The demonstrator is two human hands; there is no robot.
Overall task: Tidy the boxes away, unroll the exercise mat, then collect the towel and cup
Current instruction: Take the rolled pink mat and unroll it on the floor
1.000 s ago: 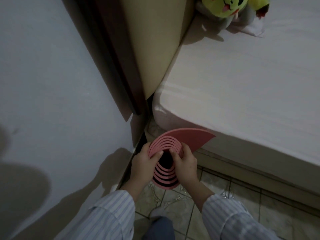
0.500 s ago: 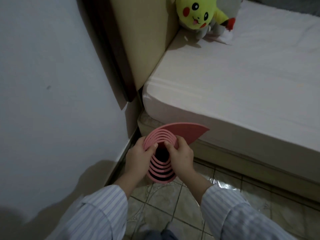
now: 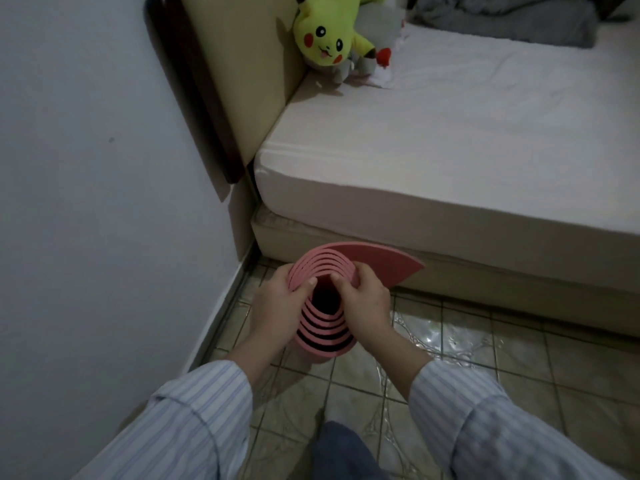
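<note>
Beige glazed floor tiles point(image 3: 460, 393) fill the narrow gap between a pale grey wall point(image 3: 86, 168) and a low bed with a cream mattress point(image 3: 433, 161), its padded beige headboard point(image 3: 242, 64) edged in dark wood. A yellow plush toy with red cheeks point(image 3: 323, 39) leans in the headboard corner, and crumpled grey bedding point(image 3: 502, 22) lies at the far side.

Held upright over the tiles, just in front of the bed base, is the pink rolled foam exercise mat point(image 3: 327, 327), seen end-on so its coils form loose rings around a dark hollow core. The outer free flap curves off to the right. The left hand point(image 3: 277, 306) grips the left side of the roll's top end, thumb hooked over the inner coils; the right hand point(image 3: 367, 303) grips the right side the same way. Both grips are clamped on the mat, with 2 striped sleeves behind them.

Judging by the gaps between the layers, the foam is light, springy and soft, not stiff, and will tend to uncoil once released. Its matte surface looks grippy rather than slippery. Pinching the coils at the rim suits carrying; for unrolling, the better hold is probably the free outer flap, with the roll laid on its side on the tiles.
</note>
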